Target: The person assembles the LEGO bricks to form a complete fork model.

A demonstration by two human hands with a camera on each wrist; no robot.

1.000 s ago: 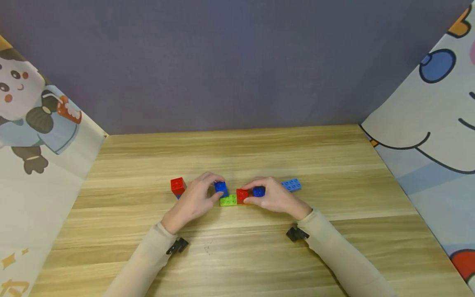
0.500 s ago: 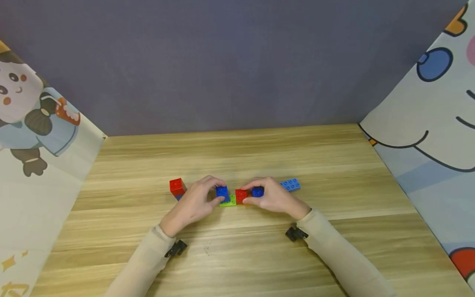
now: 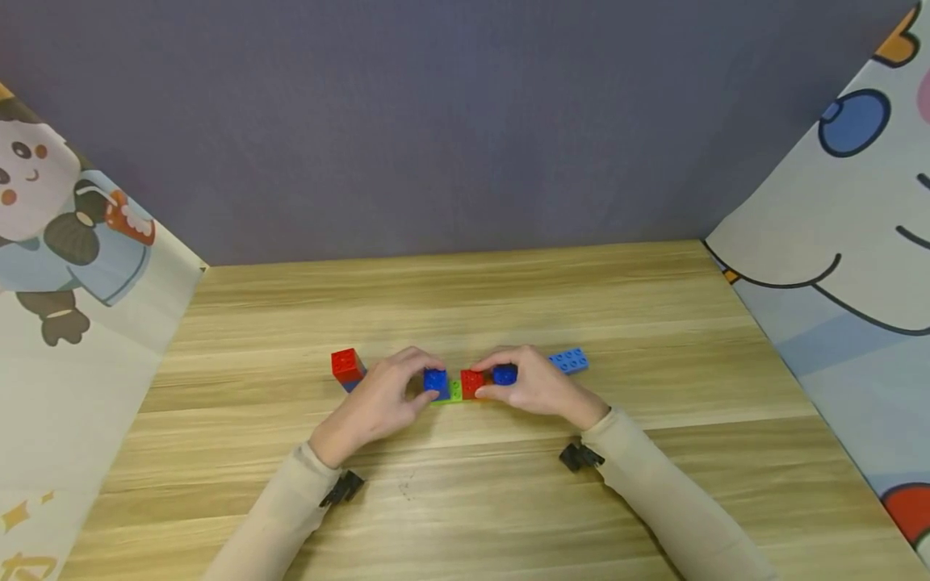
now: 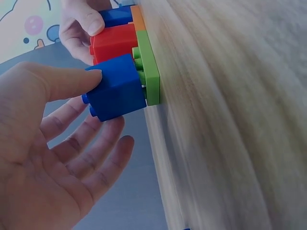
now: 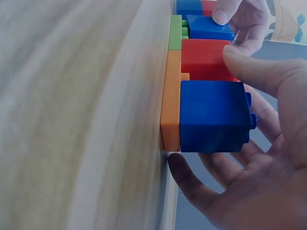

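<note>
My left hand (image 3: 381, 397) pinches a blue toy building brick (image 3: 436, 384) between thumb and fingers at the left end of a thin green brick (image 4: 152, 72). In the left wrist view this blue brick sits slightly tilted against the green studs; whether it is fully seated I cannot tell. My right hand (image 3: 548, 391) grips a red brick (image 5: 204, 60) standing across the join of the green brick and a thin orange brick (image 5: 171, 103). A second blue brick (image 5: 211, 117) stands on the orange one, beside the right fingers.
Left of the left hand stands a red brick (image 3: 346, 363) stacked on a blue one. A light blue flat brick (image 3: 570, 361) lies behind the right hand, partly covered. A grey panel (image 3: 465, 129) closes the back of the wooden table (image 3: 465, 500).
My left hand has brought the blue brick down and slightly toward me onto the left end of the green brick, levelling it. The right hand keeps its hold on the red brick.
</note>
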